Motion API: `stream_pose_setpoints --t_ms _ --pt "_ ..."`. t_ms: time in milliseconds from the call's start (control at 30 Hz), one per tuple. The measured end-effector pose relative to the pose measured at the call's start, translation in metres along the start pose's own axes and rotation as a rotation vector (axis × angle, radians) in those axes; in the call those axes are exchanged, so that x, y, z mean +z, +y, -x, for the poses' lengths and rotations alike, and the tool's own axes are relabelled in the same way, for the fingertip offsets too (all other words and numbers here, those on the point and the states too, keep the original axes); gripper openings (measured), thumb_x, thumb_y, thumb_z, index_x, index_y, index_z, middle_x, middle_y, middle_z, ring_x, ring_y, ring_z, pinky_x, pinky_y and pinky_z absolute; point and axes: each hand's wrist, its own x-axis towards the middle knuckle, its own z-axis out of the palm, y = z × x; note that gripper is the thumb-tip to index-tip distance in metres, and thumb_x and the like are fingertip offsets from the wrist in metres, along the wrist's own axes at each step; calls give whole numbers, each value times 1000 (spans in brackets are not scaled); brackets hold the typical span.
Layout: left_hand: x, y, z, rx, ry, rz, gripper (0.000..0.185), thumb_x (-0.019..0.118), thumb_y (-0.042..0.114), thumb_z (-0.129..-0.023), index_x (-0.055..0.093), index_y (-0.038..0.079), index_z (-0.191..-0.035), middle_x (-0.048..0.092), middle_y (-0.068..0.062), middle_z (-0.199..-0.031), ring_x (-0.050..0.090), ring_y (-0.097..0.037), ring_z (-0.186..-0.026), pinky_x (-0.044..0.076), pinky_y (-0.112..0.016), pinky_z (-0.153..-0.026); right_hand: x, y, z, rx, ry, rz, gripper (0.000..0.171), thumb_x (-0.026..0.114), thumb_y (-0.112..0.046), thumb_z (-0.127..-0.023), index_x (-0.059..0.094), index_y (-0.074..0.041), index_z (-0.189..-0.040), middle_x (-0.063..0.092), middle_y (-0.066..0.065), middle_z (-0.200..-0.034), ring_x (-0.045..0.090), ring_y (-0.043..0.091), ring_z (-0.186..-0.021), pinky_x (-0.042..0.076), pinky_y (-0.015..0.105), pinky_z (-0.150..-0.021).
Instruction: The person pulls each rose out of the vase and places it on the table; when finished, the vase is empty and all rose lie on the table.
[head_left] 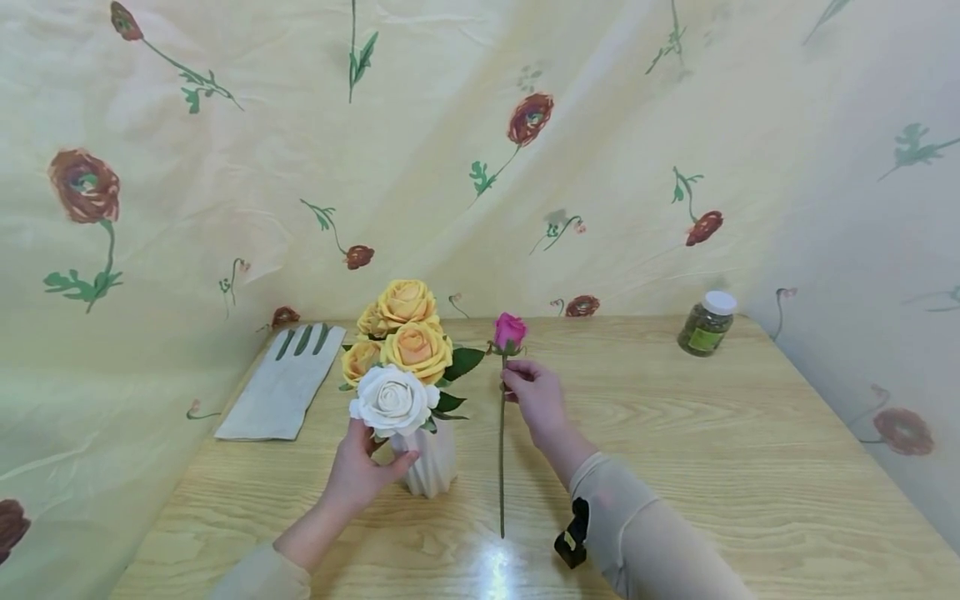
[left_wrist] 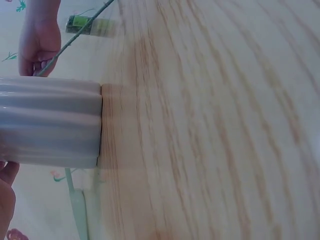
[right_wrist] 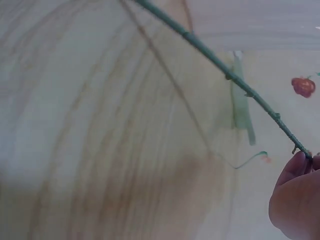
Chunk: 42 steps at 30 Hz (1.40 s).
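A ribbed white vase (head_left: 431,467) stands on the table with yellow roses (head_left: 417,353) and a white rose (head_left: 394,401) in it. My left hand (head_left: 365,467) grips the vase just below the white rose, its thumb across the near side. In the left wrist view, fingertips show at the lower edge of the vase (left_wrist: 50,122). To the right of the vase, my right hand (head_left: 536,398) pinches the stem of a pink rose (head_left: 510,332) a little under its bloom. The long green stem (right_wrist: 205,50) slants across the right wrist view.
A pale glove (head_left: 281,387) with green finger stripes lies at the back left of the table. A white-capped jar (head_left: 705,325) stands at the back right. Floral cloth (head_left: 450,167) hangs behind the wooden table (head_left: 675,433).
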Motion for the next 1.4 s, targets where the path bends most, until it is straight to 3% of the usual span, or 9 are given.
stream_pose_setpoints --t_ms 267,633,867,1067,1200,1400 --pt "1 -2 2 -8 7 -13 84 76 23 -65 24 21 -131 32 -1 -133 38 -27 -115 40 -48 -86 7 21 5 15 -41 94 23 56 -1 -81 55 6 -103 55 23 -97 56 30 -82 51 31 -65" --pt "0 -3 0 29 9 -2 83 76 23 -65 25 23 -130 34 1 -131 39 -25 -114 40 -49 -85 11 37 5 24 -63 318 23 56 -4 -79 58 6 -100 60 12 -85 57 16 -67 51 27 -58" --pt "0 -6 0 74 27 -12 81 76 19 -65 28 21 -130 36 0 -130 41 -25 -112 41 -50 -84 10 43 5 59 -65 457 23 57 -11 -79 60 0 -99 60 5 -83 54 13 -71 48 23 -59" --pt "1 -6 1 42 23 -2 82 77 21 -64 27 22 -130 35 2 -131 40 -23 -113 40 -49 -85 9 43 8 30 -84 545 19 58 -8 -76 61 -1 -94 60 5 -82 53 14 -71 47 23 -59" --pt "0 -6 1 22 21 9 81 77 21 -64 28 21 -129 35 2 -131 40 -23 -113 40 -48 -86 10 44 8 22 -99 569 18 59 -8 -75 62 -1 -92 61 5 -82 54 14 -71 47 23 -58" --pt "1 -7 1 50 21 10 82 77 18 -64 28 19 -130 35 1 -130 40 -23 -112 40 -48 -85 8 44 9 54 -112 529 19 60 -10 -77 61 -1 -93 61 6 -82 55 12 -67 48 23 -57"
